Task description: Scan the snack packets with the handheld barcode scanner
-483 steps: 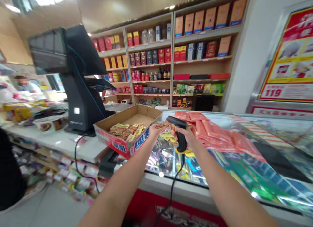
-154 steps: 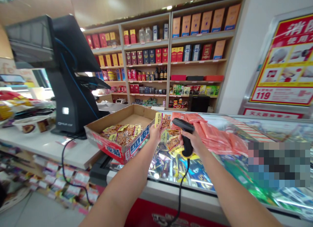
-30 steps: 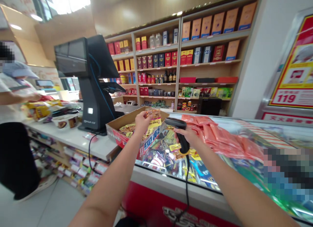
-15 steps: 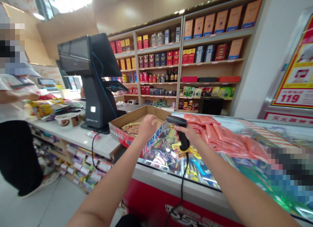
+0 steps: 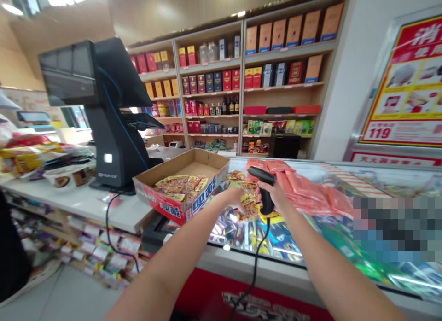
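Right hand [image 5: 278, 197] grips scanner [image 5: 261, 175] — box [image 5: 193, 205] edge near.

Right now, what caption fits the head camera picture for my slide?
Right hand holds a barcode scanner by snack packets the left hand touches, beside a cardboard box.

Blurred snack packets [image 5: 247, 202] hide the left hand's [image 5: 232, 199] fingertips; whether it grips them seems unclear
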{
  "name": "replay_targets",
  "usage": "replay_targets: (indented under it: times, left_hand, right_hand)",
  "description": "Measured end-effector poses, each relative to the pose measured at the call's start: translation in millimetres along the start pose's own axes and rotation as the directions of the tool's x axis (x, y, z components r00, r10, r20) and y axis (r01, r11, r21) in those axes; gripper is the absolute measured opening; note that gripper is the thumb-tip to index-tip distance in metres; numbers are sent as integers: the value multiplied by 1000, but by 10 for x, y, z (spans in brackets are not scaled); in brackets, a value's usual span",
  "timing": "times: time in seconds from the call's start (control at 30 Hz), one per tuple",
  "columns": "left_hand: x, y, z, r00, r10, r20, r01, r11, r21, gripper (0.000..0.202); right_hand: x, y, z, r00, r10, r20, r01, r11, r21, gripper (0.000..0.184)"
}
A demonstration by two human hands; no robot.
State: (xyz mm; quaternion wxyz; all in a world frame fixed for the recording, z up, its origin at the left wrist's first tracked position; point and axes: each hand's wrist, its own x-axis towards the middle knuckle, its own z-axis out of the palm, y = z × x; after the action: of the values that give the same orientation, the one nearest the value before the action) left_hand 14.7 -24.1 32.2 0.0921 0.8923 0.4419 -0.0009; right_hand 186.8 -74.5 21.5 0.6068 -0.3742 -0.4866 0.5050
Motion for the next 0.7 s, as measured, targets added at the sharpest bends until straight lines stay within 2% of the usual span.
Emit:
replay_targets:
  times: [0.07,0.1,0.17,0.2,0.27,0.33,0.4,0.5,0.57,0.6,0.63,0.7]
  left_hand:
    - [23,-78,-21,1000,-5,4,5,998,-66,34]
    - [33,-127,-14,1000,-1,-3,1,992,-128,25]
    - [54,-233,32,998,-8,-58,-11,948,-319,22]
    - [67,-284,64,995,-40,-96,-8,894,-448,22]
    - [101,-375,128,977,-164,-138,13,689,-725,22]
    - [140,-443,172,956,-273,-108,5,384,-923,24]
    - [177,-490,195,951,-301,-65,-37,100,-994,25]
    - [205,-527,215,968,-231,-96,-146,-212,-966,22]
    - [198,-534,237,979,-139,-150,-190,-351,-917,23]
    - [186,-532,251,981,-80,-175,-193,-394,-899,25]
    - [170,-526,266,981,-18,-193,-183,-415,-891,28]
    - [131,-503,295,974,100,-205,-149,-403,-903,33]
  right_hand:
    - [-1,5,10,1000,-11,15,11,1000,-6,22]
    - [-3,2,18,1000,-16,23,16,1000,-8,21]
    - [-8,-8,37,999,-24,29,24,1000,-8,21]
    - [-12,-15,45,999,-28,30,28,1000,-6,22]
    - [-22,-29,58,999,-29,30,28,1000,3,23]
    - [-31,-39,69,999,-26,34,25,1000,16,25]
    - [-36,-38,82,999,-17,46,16,1000,24,27]
    - [-33,0,107,996,13,92,-16,999,32,26]
    - [-27,43,124,992,22,124,-27,999,38,24]
    - [-23,65,130,992,22,126,-28,999,44,24]
    - [-21,83,135,993,24,120,-30,998,54,23]
    - [-22,101,141,996,33,79,-41,994,98,25]
